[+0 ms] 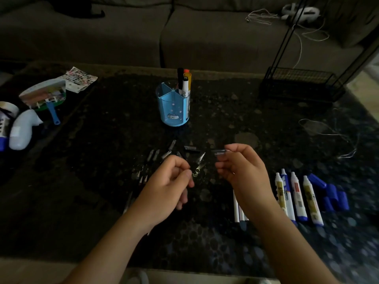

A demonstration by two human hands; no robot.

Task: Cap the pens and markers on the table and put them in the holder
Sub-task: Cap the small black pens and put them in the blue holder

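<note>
So the person's got both hands up just above the table [266, 124], near the front edge, about to mate a cap to a pen. The left hand [170, 187] has a dark pen [198, 163] pinched between thumb and fingertips, grip closed narrow on the barrel. The pen's long axis runs up and to the right, silvery tip pointing toward the other hand. The right hand [244, 171] holds a small clear-ish cap [219, 152] between thumb and forefinger, also a tight pinch, with the cap lying roughly sideways and sticking out to the left. It's pretty dim and blurry, so I can't tell which end of the cap is the open one.

The thing that matters: the cap sits just right of and slightly farther than the pen tip, close but not touching. My guess is the two just need lining up on one axis before pushing together, since right now the pen is angled and the cap is more level.

The blue holder [174, 107] stands well beyond the hands toward the far middle, already with a few markers [184, 83] upright in its right-hand compartment. Loose caps [164, 153] lie scattered between hands and holder. Off to the near right there's a row of white markers [295, 197] and some blue caps [332, 195] waiting.
</note>
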